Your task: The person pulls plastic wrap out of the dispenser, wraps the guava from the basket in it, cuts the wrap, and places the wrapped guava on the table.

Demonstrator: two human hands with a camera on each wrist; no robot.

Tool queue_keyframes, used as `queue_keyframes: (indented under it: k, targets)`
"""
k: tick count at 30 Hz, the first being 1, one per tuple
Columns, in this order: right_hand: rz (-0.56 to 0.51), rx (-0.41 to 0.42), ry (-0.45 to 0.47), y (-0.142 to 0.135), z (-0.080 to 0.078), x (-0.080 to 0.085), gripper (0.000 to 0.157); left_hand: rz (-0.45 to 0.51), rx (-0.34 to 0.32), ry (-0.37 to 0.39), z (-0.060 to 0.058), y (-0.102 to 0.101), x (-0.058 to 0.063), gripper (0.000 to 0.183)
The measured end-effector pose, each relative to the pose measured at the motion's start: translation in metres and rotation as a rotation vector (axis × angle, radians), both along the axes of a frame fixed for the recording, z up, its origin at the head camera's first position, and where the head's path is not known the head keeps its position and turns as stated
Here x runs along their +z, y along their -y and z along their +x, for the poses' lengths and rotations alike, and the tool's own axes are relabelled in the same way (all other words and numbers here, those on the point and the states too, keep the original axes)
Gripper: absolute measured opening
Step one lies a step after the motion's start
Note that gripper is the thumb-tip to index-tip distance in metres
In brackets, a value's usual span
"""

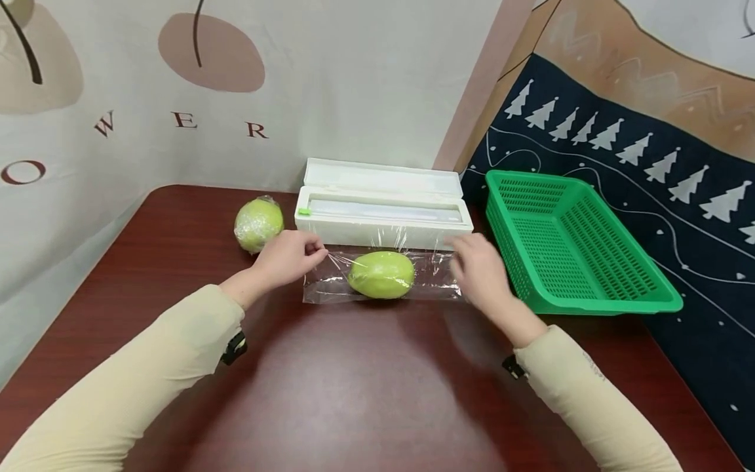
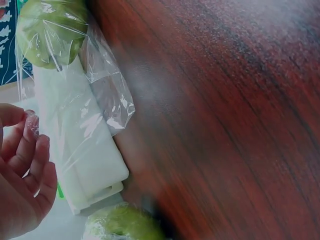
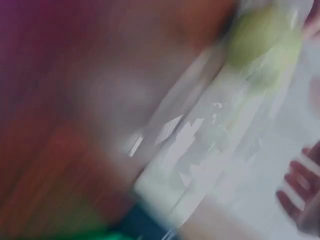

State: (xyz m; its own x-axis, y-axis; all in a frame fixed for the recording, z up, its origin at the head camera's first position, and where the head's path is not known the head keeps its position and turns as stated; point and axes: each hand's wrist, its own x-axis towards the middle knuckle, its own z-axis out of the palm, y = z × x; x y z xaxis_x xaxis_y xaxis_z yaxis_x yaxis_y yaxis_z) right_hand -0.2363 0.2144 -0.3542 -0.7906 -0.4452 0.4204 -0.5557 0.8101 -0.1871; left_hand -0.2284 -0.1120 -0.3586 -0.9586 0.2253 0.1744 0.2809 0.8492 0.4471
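A green oval fruit [image 1: 381, 275] lies on a sheet of clear plastic wrap [image 1: 330, 288] on the table, with part of the film drawn up over it. To its left, my left hand [image 1: 291, 255] pinches a gathered corner of the film between thumb and fingers; the left wrist view also shows this hand [image 2: 27, 165] with film at its fingertips. My right hand [image 1: 480, 270] is over the film's right end. In the blurred right wrist view its fingers [image 3: 295, 187] are spread and loosely bent, with nothing visible between them.
Behind the film stands a white wrap dispenser [image 1: 383, 233], its lid raised. A film-wrapped round green fruit [image 1: 258, 225] sits left of it. A green plastic basket [image 1: 580, 305] stands on the right. Fabric backdrops [image 1: 366, 85] rise behind the dark red table [image 1: 354, 380].
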Motion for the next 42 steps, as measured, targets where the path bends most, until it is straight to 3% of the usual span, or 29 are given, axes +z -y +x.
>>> queue_keyframes:
  k: [2,4,6,9,12,15,17,20,26,35,42]
  targets:
    - [0.060,0.141,-0.022,0.015,0.013,-0.001,0.037,-0.003,0.011,0.010,0.001,0.002,0.001,0.014]
    - [0.131,0.244,0.026,0.027,0.020,-0.007,0.043,-0.004,0.026,0.008,0.003,0.003,0.002,0.014]
    - [0.191,0.267,0.075,0.033,0.022,-0.013,0.051,0.016,0.049,-0.014,0.007,0.002,0.003,0.016]
    - [0.195,0.249,0.121,0.034,0.021,-0.019,0.054,0.065,0.060,-0.119,0.014,-0.007,0.004,0.026]
    - [0.171,0.233,0.120,0.033,0.019,-0.019,0.054,0.068,-0.031,-0.231,0.024,-0.023,0.005,0.030]
    - [0.161,0.226,0.116,0.032,0.017,-0.018,0.052,-0.042,-0.190,-0.261,0.028,-0.043,-0.002,0.035]
    - [0.155,0.232,0.123,0.033,0.015,-0.017,0.050,-0.109,-0.258,-0.224,0.028,-0.052,-0.008,0.046]
    - [0.123,0.251,0.166,0.036,0.010,-0.015,0.047,-0.160,-0.270,-0.137,0.021,-0.058,-0.017,0.063]
    - [0.071,0.272,0.262,0.039,-0.002,-0.009,0.045,-0.053,-0.292,0.017,0.006,-0.058,-0.026,0.067]
    - [0.068,0.260,0.315,0.044,-0.023,-0.007,0.050,0.048,-0.269,0.122,-0.010,-0.059,-0.030,0.072]
    - [0.127,0.218,0.415,0.048,-0.038,-0.006,0.069,0.065,-0.237,0.178,-0.020,-0.061,-0.030,0.082]
